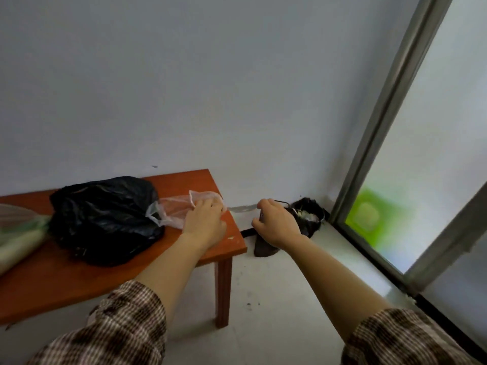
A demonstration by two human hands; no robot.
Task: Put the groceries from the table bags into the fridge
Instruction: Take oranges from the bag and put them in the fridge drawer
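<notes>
Head view, table [66,280]: low orange-brown wooden top set against the wall, carrying all the bags
Clear plastic bag [174,209]: thin and pinkish, crumpled at the table's right end, touching the black plastic bag [105,219]; contents too faint to name
Left hand [204,219]: laid on the near edge of the thin bag, fingers bent over the film and gathering it
Right hand [276,225]: past the table's right edge, above the floor, fingers curled; a pale strip [242,207] runs from it toward the other hand, but whether this is bag film held in a pinch cannot be told
Green-white stalks [21,235]: leeks by the look, in a translucent wrap at the table's far left, untouched
Fridge: not in view
Step in hand (judged): opening the thin bag to lift out its groceries
Doing it well: part the mouth evenly with both hands, not by tugging one side, since such film likely tears or slides
Risk: the bag lies near the table's corner, so loose items may drop toward the lined waste bin [308,214] by the wall
</notes>
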